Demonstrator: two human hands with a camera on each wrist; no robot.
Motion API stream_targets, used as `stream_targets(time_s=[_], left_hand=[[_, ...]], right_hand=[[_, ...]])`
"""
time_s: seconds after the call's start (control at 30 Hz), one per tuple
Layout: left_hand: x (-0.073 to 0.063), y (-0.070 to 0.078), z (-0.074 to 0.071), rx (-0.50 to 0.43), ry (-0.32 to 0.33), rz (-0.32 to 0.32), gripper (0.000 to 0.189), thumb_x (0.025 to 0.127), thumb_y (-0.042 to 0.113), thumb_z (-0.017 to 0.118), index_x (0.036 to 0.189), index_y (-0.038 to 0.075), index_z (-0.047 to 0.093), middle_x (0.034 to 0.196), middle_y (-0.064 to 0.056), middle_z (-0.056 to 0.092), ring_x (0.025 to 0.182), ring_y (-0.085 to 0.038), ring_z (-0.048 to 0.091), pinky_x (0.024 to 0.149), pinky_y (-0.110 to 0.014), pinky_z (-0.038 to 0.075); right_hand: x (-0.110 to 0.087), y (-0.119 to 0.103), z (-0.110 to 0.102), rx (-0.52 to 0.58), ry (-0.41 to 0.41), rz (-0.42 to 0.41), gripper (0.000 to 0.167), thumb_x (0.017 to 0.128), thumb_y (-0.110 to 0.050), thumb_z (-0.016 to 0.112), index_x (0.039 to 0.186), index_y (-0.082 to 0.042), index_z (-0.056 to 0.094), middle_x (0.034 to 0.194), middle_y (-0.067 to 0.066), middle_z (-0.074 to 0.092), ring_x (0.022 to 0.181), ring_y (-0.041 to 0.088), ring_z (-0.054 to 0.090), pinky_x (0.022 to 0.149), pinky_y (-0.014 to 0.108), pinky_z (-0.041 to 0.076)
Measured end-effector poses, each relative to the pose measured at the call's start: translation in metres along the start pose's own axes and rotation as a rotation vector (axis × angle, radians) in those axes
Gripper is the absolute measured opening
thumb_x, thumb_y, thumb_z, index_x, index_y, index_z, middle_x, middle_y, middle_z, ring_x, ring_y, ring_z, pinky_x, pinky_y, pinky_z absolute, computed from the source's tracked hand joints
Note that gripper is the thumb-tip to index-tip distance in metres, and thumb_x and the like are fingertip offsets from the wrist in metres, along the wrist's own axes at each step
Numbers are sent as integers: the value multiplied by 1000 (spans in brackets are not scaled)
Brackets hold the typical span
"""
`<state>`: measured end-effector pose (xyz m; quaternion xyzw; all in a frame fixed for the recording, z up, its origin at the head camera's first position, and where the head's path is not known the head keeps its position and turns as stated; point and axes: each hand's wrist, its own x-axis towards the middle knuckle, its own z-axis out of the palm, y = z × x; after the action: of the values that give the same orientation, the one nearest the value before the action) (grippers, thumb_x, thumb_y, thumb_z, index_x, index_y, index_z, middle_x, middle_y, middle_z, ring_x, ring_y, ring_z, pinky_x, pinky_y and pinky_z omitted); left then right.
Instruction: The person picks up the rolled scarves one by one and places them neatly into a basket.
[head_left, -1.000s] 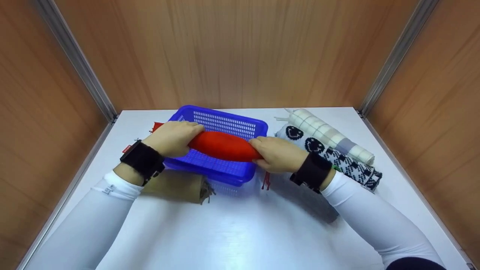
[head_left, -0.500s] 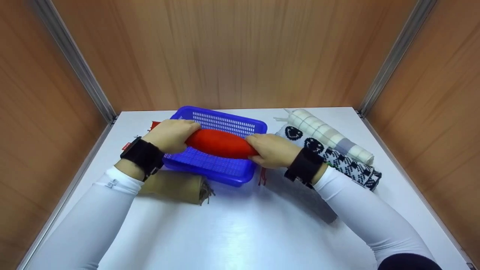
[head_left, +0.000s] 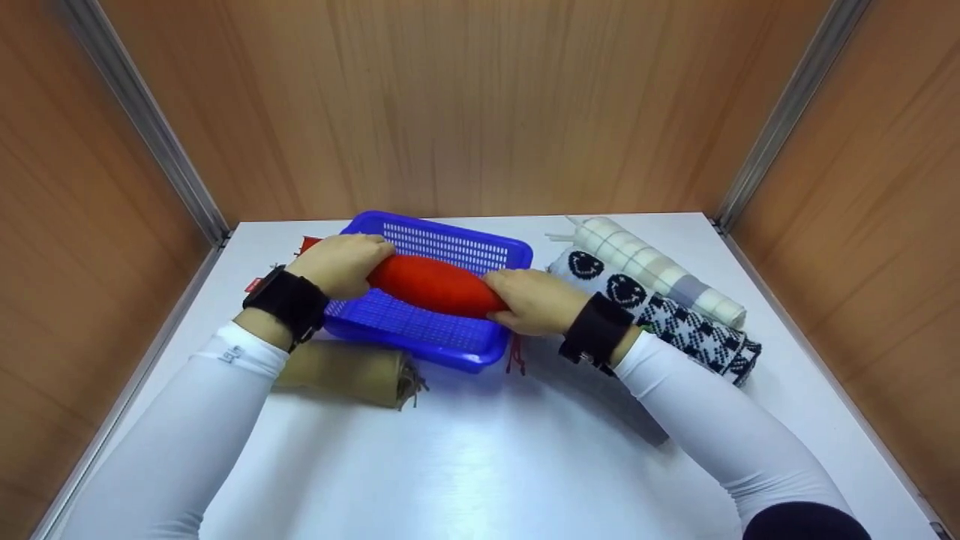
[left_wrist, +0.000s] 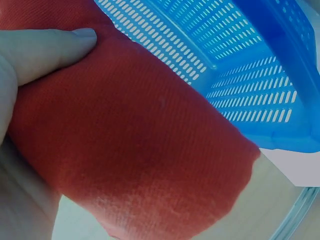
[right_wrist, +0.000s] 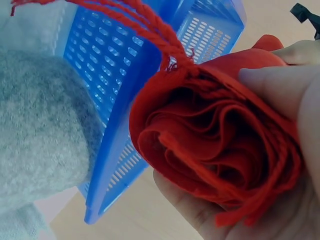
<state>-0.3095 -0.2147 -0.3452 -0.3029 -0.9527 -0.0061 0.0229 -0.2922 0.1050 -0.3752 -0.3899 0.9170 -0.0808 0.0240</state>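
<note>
A rolled red scarf (head_left: 435,286) with twisted fringe hangs over the blue plastic basket (head_left: 480,364). My left hand (head_left: 341,264) grips its left part; in the left wrist view the thumb (left_wrist: 55,50) lies along the cloth. Gripping the right end is my right hand (head_left: 540,301). The right wrist view looks into the coiled end of the red scarf (right_wrist: 215,145), where loose red cords dangle beside the basket's rim (right_wrist: 135,85). Most of the fingers under the roll are hidden.
Left of the basket's front lies an olive rolled scarf (head_left: 345,373). To the right are a cream checked roll (head_left: 645,262) and a black-and-white patterned roll (head_left: 675,322). A grey roll (head_left: 600,401) is partly under my right forearm. Wooden walls (head_left: 480,112) enclose the white table (head_left: 450,465).
Both hands have shifted slightly left and a little farther away, carrying the red scarf with them. The basket and the other rolls look unmoved.
</note>
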Motion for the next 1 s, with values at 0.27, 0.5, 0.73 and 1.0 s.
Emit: stream_targets(time_s=[0.27, 0.5, 0.73, 1.0], left_hand=[[1, -5, 7, 54, 26, 19, 30, 80, -10, 76, 107, 4, 71, 100, -16, 74, 91, -38, 71, 86, -57, 63], [4, -9, 16, 65, 13, 20, 34, 82, -7, 81, 114, 2, 72, 107, -20, 77, 96, -41, 74, 93, -58, 63], [5, -10, 22, 45, -35, -15, 38, 81, -10, 76, 117, 0, 72, 106, -20, 75, 99, -40, 72, 98, -57, 61], [6, -12, 30, 41, -71, -56, 41, 85, -7, 77, 125, 0, 71, 114, -22, 76, 106, -43, 72, 103, -59, 59]], right_hand=[[5, -4, 2, -1, -14, -7, 33, 101, -29, 75, 123, -5, 65, 110, 12, 74, 99, 31, 73, 93, 50, 61], [8, -6, 5, -2, -31, -1, 33, 102, -31, 76, 121, -6, 66, 111, 11, 75, 100, 30, 74, 93, 48, 61], [13, -8, 8, -1, -53, 6, 37, 102, -33, 76, 125, -5, 67, 114, 12, 76, 103, 30, 74, 95, 48, 61], [18, -9, 15, -13, -60, -5, 37, 102, -34, 76, 121, -4, 67, 109, 12, 75, 100, 29, 73, 92, 47, 61]])
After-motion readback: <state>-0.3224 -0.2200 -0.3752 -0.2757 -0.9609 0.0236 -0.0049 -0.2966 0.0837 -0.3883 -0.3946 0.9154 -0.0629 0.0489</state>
